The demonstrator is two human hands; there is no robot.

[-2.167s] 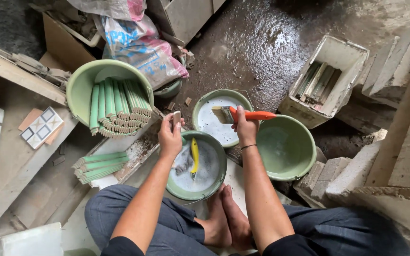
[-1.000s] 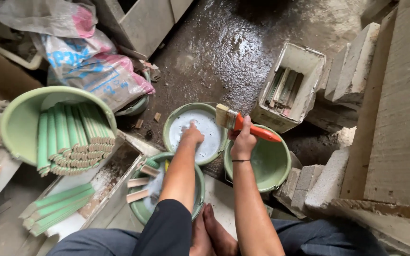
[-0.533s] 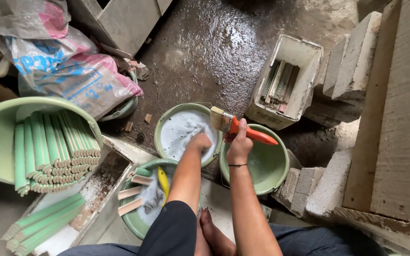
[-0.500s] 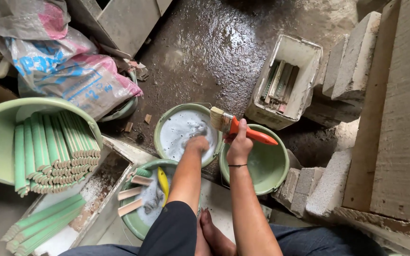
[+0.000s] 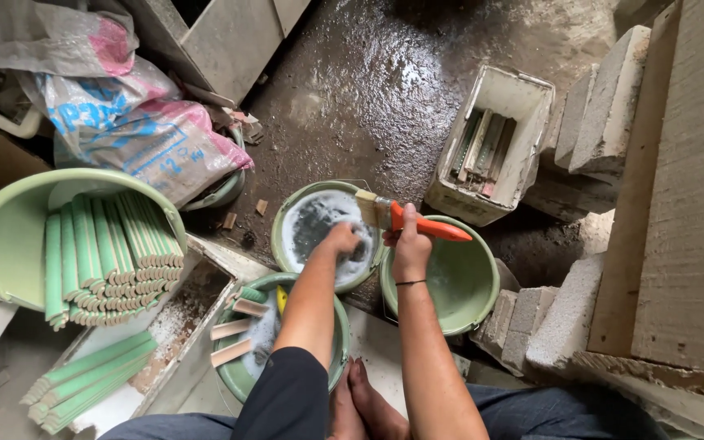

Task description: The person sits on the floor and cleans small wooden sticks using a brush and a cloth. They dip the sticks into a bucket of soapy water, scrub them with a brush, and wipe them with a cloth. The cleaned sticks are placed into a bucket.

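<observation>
two hands: both work over a cluster of green bowls on the wet floor, seen from above.
left hand [image 5: 341, 239]: reaches into the far bowl [image 5: 287, 218], fingers curled down against the pale wet paste inside; whether the grip encloses anything cannot be told.
right hand [image 5: 411, 242]: grip closed around the orange handle of a brush [image 5: 405, 220], held over the gap between the far bowl and the right bowl [image 5: 470, 281].
brush: lies roughly level, bristles pointing left over the far bowl's rim, handle tip pointing right above the right bowl.
far bowl: green, lined with whitish paste, a dark scraped patch in the middle.
right bowl: green, just beside the far bowl, interior smeared but mostly bare.
near bowl [image 5: 235, 371]: green, under the left forearm, holding grey paste, a few pale strips and a small yellow piece.
feet [image 5: 362, 405]: bare, crossed between the near bowl and the right bowl.
big basin [image 5: 10, 220]: green, tilted at left, packed with green tile strips [image 5: 103, 253].
loose strips [image 5: 83, 383]: green, stacked on a board at lower left.
white box [image 5: 523, 102]: beyond the right bowl, holding narrow tile pieces.
bags [image 5: 124, 122]: printed sacks at upper left.
blocks [image 5: 547, 322]: pale bricks at right.
</observation>
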